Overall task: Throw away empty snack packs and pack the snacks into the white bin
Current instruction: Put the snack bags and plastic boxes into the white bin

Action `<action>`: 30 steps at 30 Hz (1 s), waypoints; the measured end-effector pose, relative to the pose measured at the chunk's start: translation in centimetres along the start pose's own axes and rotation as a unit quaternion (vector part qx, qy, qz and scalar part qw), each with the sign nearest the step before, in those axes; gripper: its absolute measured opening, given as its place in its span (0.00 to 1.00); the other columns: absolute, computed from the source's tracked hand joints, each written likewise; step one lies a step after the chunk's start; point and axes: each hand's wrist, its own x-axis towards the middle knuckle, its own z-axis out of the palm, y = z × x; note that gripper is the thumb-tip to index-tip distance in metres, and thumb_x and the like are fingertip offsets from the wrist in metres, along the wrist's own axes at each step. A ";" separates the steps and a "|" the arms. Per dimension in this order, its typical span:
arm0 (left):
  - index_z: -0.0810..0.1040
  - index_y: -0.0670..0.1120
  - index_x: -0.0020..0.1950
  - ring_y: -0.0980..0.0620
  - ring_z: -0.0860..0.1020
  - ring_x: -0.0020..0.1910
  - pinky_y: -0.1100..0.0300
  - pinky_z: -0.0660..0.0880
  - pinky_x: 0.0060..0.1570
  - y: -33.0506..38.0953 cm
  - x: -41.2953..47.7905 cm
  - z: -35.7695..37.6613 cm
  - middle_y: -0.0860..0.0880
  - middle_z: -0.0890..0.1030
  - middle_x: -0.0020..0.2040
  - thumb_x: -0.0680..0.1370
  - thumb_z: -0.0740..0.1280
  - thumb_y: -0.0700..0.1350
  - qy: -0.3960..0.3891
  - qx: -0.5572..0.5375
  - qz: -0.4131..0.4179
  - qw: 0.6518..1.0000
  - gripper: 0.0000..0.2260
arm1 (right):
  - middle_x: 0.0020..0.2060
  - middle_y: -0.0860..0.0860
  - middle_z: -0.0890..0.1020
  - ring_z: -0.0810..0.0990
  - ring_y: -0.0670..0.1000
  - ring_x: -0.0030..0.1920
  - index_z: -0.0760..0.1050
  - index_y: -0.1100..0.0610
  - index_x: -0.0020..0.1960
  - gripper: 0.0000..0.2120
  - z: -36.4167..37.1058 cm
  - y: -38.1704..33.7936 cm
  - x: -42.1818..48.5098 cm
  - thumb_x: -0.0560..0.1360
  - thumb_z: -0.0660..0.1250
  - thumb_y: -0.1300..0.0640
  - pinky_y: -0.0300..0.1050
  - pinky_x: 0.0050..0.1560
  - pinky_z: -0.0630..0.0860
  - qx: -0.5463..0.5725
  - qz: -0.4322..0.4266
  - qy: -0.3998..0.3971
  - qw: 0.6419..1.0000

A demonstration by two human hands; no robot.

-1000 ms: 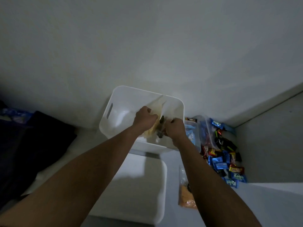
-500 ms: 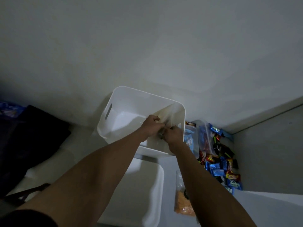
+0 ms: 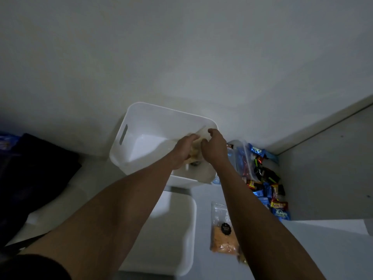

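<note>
Both sets of your fingers are closed on one clear snack pack [image 3: 197, 144]. The fingers [image 3: 192, 137] of your left hand [image 3: 184, 151] curl round its side. The fingers [image 3: 211, 131] of your right hand [image 3: 214, 150] are bent and pinch its upper edge. The pack is thin, glossy film with something pale yellow inside, and a stiff seam sticks up past your knuckles. Most of it is hidden between your hands.

You hold the pack over the right end of the white bin [image 3: 129, 118], inside its rim. The bin is smooth, matte plastic with rounded corners and a long oval handle slot in its left wall. What shows of its floor is bare.

Near your body a flat white plastic piece [image 3: 173, 235] with rounded corners lies on the tabletop [image 3: 201, 194]; you cannot tell if it is a lid or a tray. Just right of it, under your right forearm, lies a clear pouch of orange crumbly snacks [image 3: 222, 239] with a round black label. Against the right wall sits a heap of small, shiny wrapped snacks [image 3: 268, 190] in blue, red and black, with crinkled clear bags [image 3: 242, 158] beside the bin. A dark, soft cloth bundle [image 3: 30, 168] fills the left edge.
</note>
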 end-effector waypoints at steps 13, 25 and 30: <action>0.75 0.46 0.60 0.50 0.76 0.50 0.57 0.70 0.50 0.7 -1.0 1.0 0.46 0.78 0.57 0.80 0.63 0.50 0.034 0.054 0.032 0.997 0.13 | 0.64 0.60 0.78 0.77 0.56 0.64 0.73 0.63 0.69 0.17 -1.6 2.3 -1.7 0.80 0.62 0.62 0.42 0.62 0.69 0.022 -0.068 0.078 0.994; 0.80 0.48 0.51 0.48 0.75 0.52 0.53 0.73 0.47 -1.1 -7.1 10.8 0.49 0.79 0.49 0.75 0.68 0.51 0.201 0.419 0.479 0.745 0.09 | 0.37 0.51 0.78 0.75 0.47 0.34 0.77 0.58 0.49 0.06 -7.2 15.7 -7.2 0.81 0.61 0.62 0.39 0.32 0.67 0.007 0.024 0.103 0.994; 0.79 0.48 0.52 0.45 0.80 0.51 0.52 0.78 0.48 -8.8 -8.8 16.4 0.47 0.82 0.50 0.75 0.68 0.54 0.075 0.466 0.282 0.835 0.12 | 0.39 0.51 0.78 0.81 0.55 0.44 0.78 0.58 0.48 0.05 -7.9 24.6 -10.2 0.79 0.65 0.58 0.43 0.41 0.72 -0.009 0.103 0.036 0.994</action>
